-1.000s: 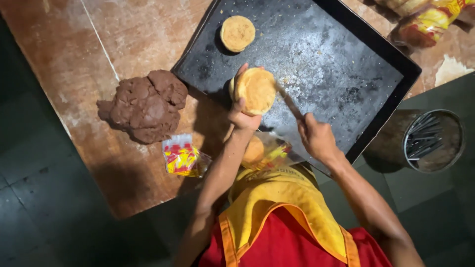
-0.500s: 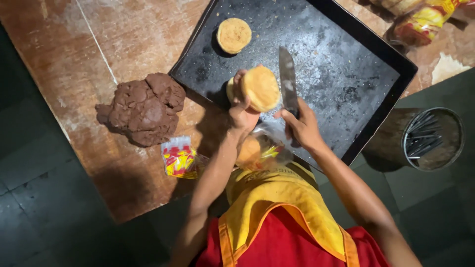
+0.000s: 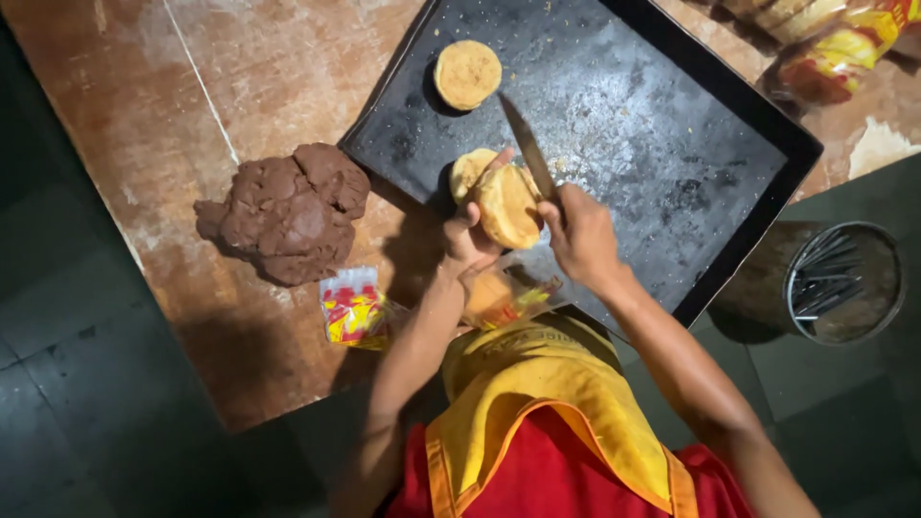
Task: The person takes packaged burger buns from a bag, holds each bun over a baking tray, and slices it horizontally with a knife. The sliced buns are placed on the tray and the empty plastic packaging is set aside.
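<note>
A round, pale-golden bread bun (image 3: 504, 203) with a smooth, matte crust is held on edge just over the near left part of a large black metal baking tray (image 3: 672, 163). The left hand (image 3: 470, 240) is clamped on it from below, fingers curled up around its side. The bun looks partly split, with a paler half showing at its upper left, though the cut itself is hard to make out. The right hand (image 3: 578, 235) is closed around the handle of a long, narrow steel knife (image 3: 527, 146); the handle is hidden in the fist, and the blade slants up past the bun's right edge. The two hands sit close together, just beside one another.

The tray's surface is scuffed, greyish and speckled with crumbs. A second round flat bun half (image 3: 467, 74) lies near its far left corner. Left of the tray, on the worn reddish-brown wooden table (image 3: 192, 96), rests a lumpy mass of dark brown dough (image 3: 288, 211). A crinkled red-and-yellow plastic wrapper (image 3: 353, 307) lies near the table's edge. A round metal container (image 3: 844, 283) of thin dark rods stands at right, its contents indistinct.
</note>
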